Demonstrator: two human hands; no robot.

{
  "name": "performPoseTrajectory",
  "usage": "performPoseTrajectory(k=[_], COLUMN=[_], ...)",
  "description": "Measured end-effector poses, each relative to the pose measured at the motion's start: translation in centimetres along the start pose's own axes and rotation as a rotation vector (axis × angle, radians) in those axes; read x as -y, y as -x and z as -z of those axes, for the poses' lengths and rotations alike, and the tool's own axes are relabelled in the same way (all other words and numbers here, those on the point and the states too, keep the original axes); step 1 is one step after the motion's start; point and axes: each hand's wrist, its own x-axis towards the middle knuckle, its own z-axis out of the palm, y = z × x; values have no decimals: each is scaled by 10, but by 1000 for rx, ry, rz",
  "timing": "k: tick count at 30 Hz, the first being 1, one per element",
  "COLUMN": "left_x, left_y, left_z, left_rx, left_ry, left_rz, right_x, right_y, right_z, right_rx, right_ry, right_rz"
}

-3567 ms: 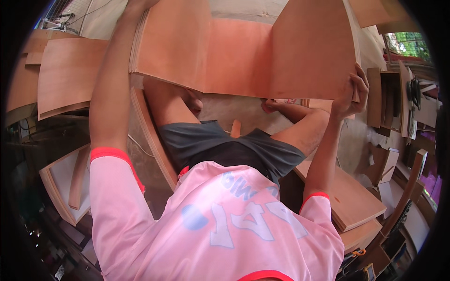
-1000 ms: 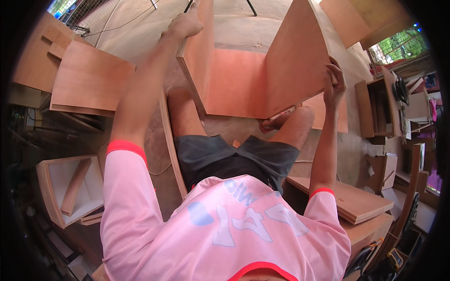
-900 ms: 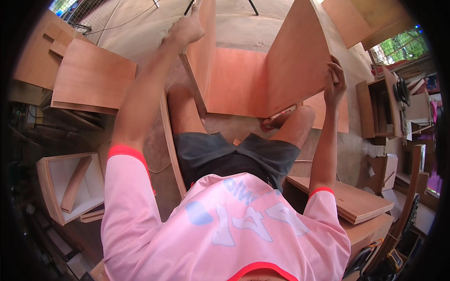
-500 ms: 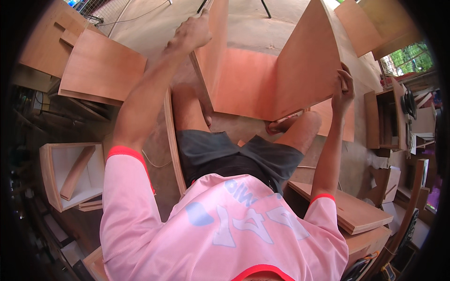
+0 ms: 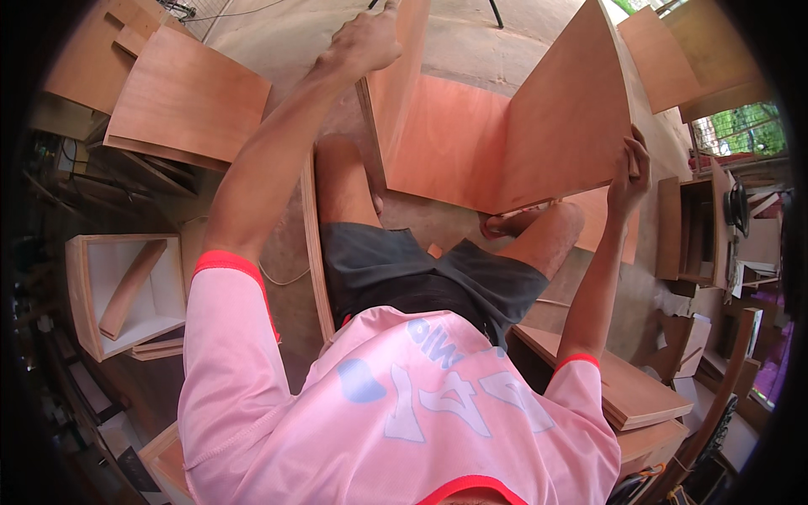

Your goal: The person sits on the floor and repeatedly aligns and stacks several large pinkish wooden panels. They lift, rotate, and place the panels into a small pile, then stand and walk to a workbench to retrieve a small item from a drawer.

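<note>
A three-sided plywood box frame stands on the floor in front of my bent legs. It has a left side panel (image 5: 396, 93), a reddish base panel (image 5: 454, 143) between, and a right side panel (image 5: 568, 105). My left hand (image 5: 366, 44) is closed over the edge of the left panel, one finger stretched along it; part of its grip is hidden. On the outer edge of the right panel, my right hand (image 5: 631, 172) is wrapped with fingers curled round the board. Both arms reach forward, apart from each other.
A plywood board (image 5: 189, 97) lies at the left on other pieces. Below it sits an open white-lined drawer box (image 5: 80, 290) with a wood strip inside. Stacked boards (image 5: 648, 391) lie by my right side. A board edge (image 5: 313, 244) stands along my left leg.
Both hands keep their hold on the side panels. The frame and hands appear slightly further right in view, and surrounding things have shifted a little too.
</note>
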Motion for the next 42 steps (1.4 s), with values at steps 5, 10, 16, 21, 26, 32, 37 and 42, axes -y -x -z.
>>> performPoseTrajectory(k=[5, 10, 16, 21, 26, 32, 37, 42], left_x=[-3, 1, 8, 8, 8, 8, 10, 12], left_y=[-2, -9, -13, -11, -9, -8, -9, -10], left_z=[2, -4, -8, -8, -6, -3, -11, -7], left_rx=[54, -40, -71, -85, -71, -50, -72, -32], left_ry=[19, -7, 10, -2, 11, 18, 9, -7], left_rz=[33, 29, 40, 18, 23, 26, 33, 41], right_x=[0, -2, -4, -5, -4, -1, -1, -1], right_y=[0, 0, 1, 1, 2, 1, 1, -1], right_z=[1, 2, 1, 2, -1, -2, -2, 1], right_rx=[-3, 0, 2, 14, 17, 21, 18, 14], right_ry=[1, -4, 4, 3, 28, 54, 22, -16], right_rz=[-9, 2, -4, 3, -11, 0, 5, -10])
